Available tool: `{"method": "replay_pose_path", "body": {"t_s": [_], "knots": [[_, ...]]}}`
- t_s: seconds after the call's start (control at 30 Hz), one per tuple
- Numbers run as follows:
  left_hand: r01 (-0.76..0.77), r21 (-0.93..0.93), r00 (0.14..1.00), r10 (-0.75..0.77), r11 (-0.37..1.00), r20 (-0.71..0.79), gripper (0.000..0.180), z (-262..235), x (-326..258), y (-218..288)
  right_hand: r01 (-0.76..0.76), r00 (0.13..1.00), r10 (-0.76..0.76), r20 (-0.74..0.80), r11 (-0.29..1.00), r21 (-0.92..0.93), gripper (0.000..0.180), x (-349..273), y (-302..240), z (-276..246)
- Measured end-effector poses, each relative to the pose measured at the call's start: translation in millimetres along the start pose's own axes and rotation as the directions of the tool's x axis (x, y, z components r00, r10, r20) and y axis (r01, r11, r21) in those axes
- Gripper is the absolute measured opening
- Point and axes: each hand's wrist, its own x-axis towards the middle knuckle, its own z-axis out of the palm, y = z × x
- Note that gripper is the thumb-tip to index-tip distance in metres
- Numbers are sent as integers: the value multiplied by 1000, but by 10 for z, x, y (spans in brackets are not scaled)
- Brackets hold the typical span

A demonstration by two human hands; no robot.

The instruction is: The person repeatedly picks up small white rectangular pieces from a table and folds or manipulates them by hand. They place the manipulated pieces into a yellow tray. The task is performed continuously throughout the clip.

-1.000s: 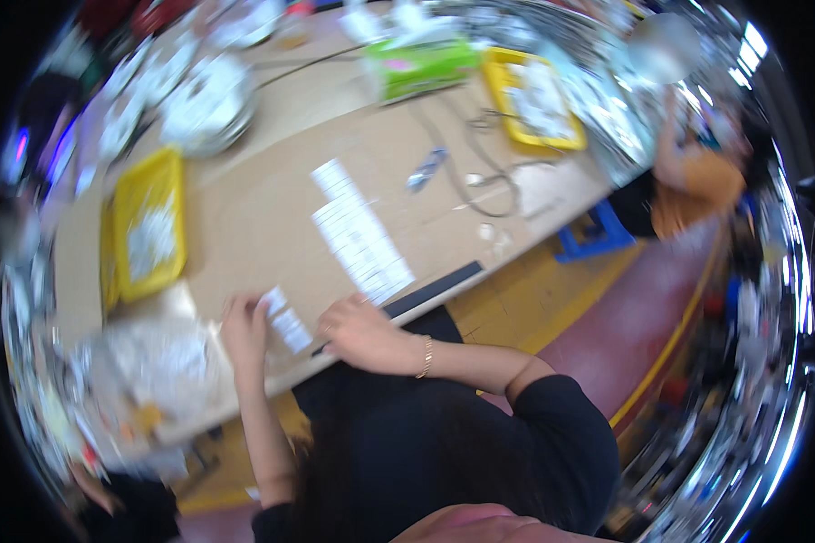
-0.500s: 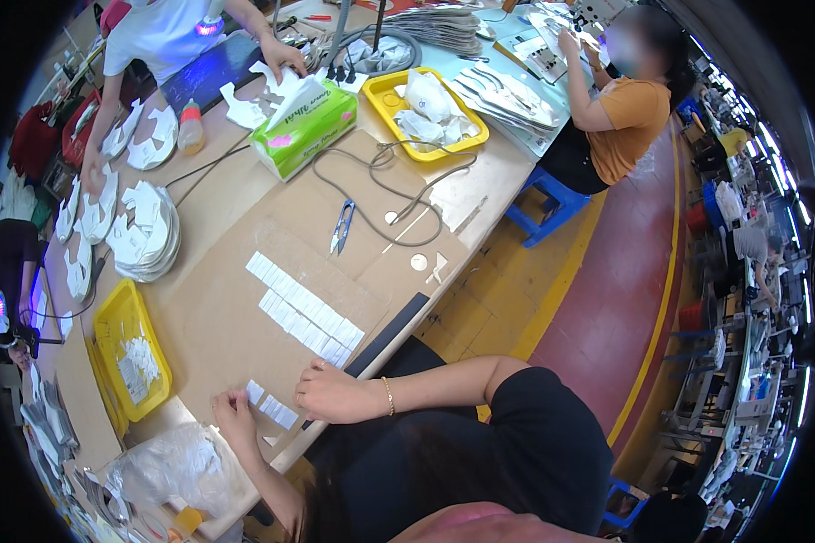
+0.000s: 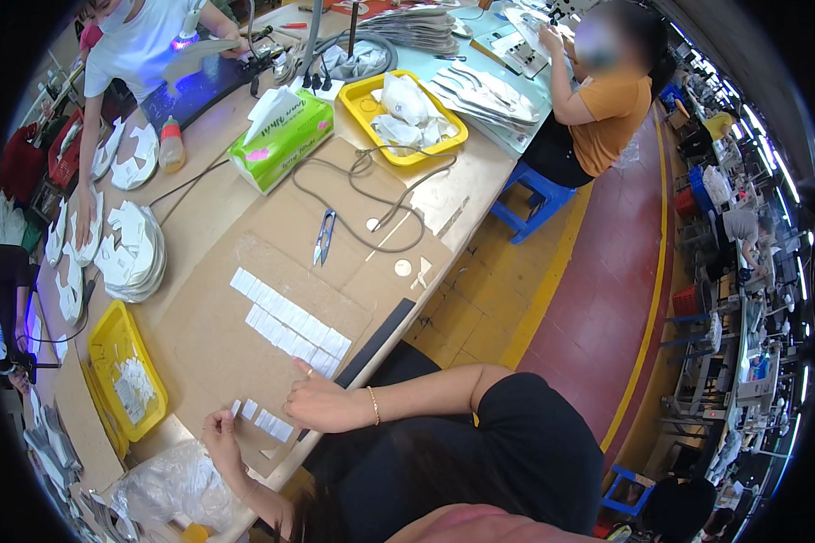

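My left hand (image 3: 222, 440) is at the near edge of the cardboard sheet, its fingers pinched at a small white label (image 3: 235, 407). Beside it lies a short row of similar white labels (image 3: 273, 425), partly under my other hand. My right hand (image 3: 324, 402), with a ring and a gold bracelet, rests just right of that row. Its index finger stretches toward a longer double row of white labels (image 3: 290, 317); the other fingers are partly curled, with nothing visible in them.
A yellow tray (image 3: 157, 412) of white pieces stands left, a clear plastic bag (image 3: 186, 480) near it. Thread snips (image 3: 324, 237), a grey cord (image 3: 423, 204), a green tissue pack (image 3: 285, 140) and another yellow tray (image 3: 462, 138) lie farther off. Two co-workers sit across and right.
My left hand has drawn back slightly toward the left, with a label at its fingertips. The right index finger has straightened away from the hand. The whole view has shifted a little.
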Motion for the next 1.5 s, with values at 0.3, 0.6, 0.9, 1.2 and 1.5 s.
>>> {"method": "replay_pose_path", "body": {"t_s": [0.3, 0.6, 0.9, 1.2, 1.5], "knots": [[-150, -54, 971, 137, 987, -195, 20, -165, -204, 466, -15, 999, 16, 38, 999, -33, 19, 12, -33, 9], [-39, -386, 995, -1, 922, -104, 12, 250, -347, 723, -23, 995, 16, 96, 997, 69, 23, 25, 0, -94], [-7, -478, 998, 39, 878, 57, 13, 421, -430, 773, 28, 998, -16, -58, 975, 221, 14, -14, -15, -246], [-42, -423, 994, 79, 905, 70, 18, 492, -541, 923, 43, 988, -5, -157, 971, 236, 11, -31, 13, -344], [7, -351, 998, 14, 936, 57, 16, 506, -681, 1095, 45, 985, 25, -169, 918, 394, 10, -3, 0, -533]]}}
